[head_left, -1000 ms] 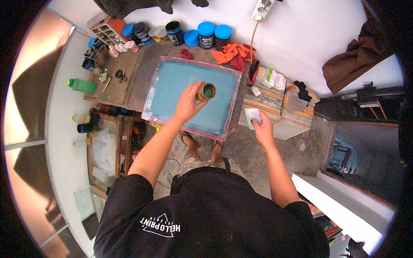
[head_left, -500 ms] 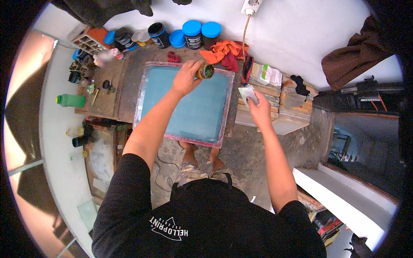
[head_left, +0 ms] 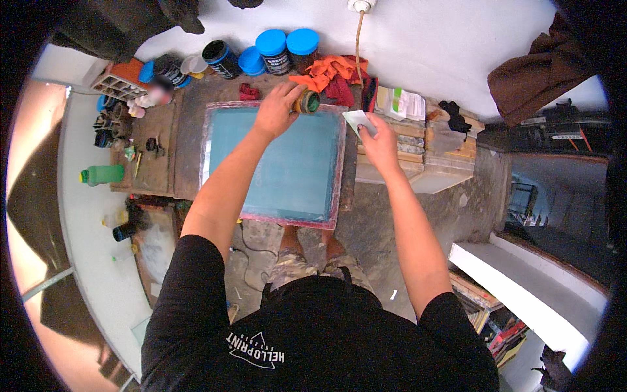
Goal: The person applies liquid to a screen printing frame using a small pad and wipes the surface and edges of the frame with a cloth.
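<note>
My left hand (head_left: pixel 277 112) is closed round a small jar (head_left: pixel 306 102), tipped so that its mouth with dark green stuff inside shows. It is held over the far part of a screen printing frame (head_left: pixel 287 171), whose blue-green mesh has a pinkish taped border. Off the frame's far right corner, my right hand (head_left: pixel 379 138) grips a flat, pale scraper card (head_left: pixel 356 121) between thumb and fingers. The card's far edge comes close to the frame's border; I cannot tell whether they touch.
Blue-lidded tubs (head_left: pixel 272 51) line the wall behind the worktable (head_left: pixel 160 171), beside orange cloths (head_left: pixel 326 72). Stacked wooden frames (head_left: pixel 408 153) stand on the right. A green bottle (head_left: pixel 102 174) and a tool rack (head_left: pixel 121 80) are at the left.
My right hand has brought the card left and slightly farther away, closer to the frame. My left hand still holds the tipped jar over the frame's far part. The whole view has shifted a little.
</note>
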`<action>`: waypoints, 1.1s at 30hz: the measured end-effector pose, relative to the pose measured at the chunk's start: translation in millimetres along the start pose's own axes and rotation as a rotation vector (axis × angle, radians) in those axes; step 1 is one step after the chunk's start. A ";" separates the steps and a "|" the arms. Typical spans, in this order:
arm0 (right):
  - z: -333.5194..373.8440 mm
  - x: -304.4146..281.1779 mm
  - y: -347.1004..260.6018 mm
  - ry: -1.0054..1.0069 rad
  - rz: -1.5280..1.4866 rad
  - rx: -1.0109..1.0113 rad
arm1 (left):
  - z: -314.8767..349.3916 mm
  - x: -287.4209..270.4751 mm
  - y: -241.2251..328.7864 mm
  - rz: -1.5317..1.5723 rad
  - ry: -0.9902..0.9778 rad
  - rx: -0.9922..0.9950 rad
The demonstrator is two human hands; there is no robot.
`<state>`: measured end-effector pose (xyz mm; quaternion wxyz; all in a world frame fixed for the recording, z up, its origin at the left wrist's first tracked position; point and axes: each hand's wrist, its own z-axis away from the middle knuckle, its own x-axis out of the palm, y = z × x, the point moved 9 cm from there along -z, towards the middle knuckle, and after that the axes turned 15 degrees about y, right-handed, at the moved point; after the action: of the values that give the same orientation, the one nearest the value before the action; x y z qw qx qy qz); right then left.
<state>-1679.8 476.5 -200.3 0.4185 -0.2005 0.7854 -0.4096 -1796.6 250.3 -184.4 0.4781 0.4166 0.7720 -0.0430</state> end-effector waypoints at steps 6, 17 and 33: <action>-11.1 12.1 -5.1 -0.048 -0.001 0.069 | -0.8 11.4 1.1 0.023 -0.014 -0.013; -17.4 51.7 7.1 -0.038 0.004 -0.112 | 14.6 32.8 5.5 0.002 -0.067 -0.004; -13.2 62.6 26.1 -0.012 0.073 -0.110 | 26.0 51.6 -3.7 0.053 -0.116 -0.169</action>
<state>-1725.6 456.8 -248.3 0.4262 -0.1969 0.8110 -0.3490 -1791.0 266.9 -239.6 0.5566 0.3916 0.7326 0.0107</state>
